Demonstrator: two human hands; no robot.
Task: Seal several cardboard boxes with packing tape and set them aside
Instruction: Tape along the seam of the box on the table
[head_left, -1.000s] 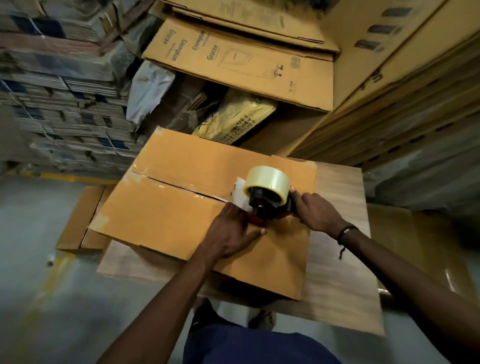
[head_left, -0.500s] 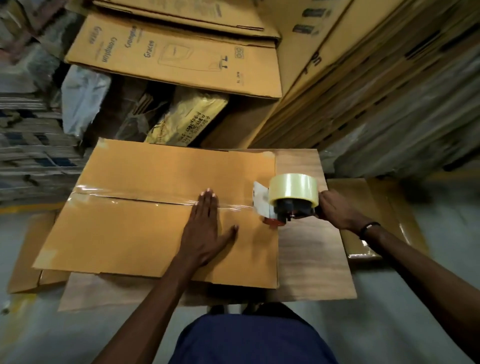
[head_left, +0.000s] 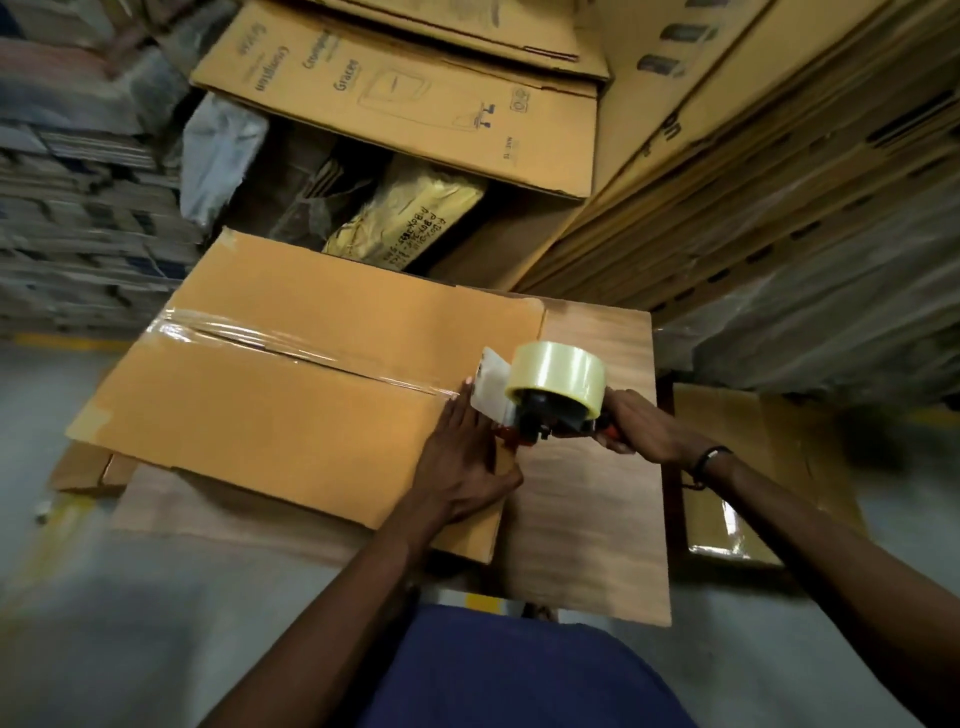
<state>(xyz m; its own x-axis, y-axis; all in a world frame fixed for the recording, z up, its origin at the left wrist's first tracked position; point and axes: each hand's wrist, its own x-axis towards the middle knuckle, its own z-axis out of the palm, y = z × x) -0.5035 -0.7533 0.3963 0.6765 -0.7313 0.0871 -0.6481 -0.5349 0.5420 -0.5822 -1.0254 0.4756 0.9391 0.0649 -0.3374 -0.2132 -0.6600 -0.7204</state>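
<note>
A flat brown cardboard box (head_left: 291, 415) lies on a wooden table (head_left: 597, 519). Clear tape (head_left: 249, 338) runs along its centre seam from the left edge to the right end. My right hand (head_left: 639, 431) grips the handle of a tape dispenser (head_left: 540, 410) that carries a clear tape roll (head_left: 558, 371), right at the box's right edge. My left hand (head_left: 462, 462) presses flat on the box's right end, fingers straight, just beside the dispenser's blade.
Printed flattened cartons (head_left: 415, 104) and a yellow wrapped bundle (head_left: 410, 213) lie behind the table. Tall stacks of wrapped cardboard (head_left: 779, 234) stand at the right, bundled stacks (head_left: 78, 208) at the left. A taped box (head_left: 737, 493) sits low on the right, another carton (head_left: 83, 473) on the floor left.
The dispenser has been drawn rightward along the seam to the box's right edge, laying tape. My left hand slid right after it and now presses near the blade.
</note>
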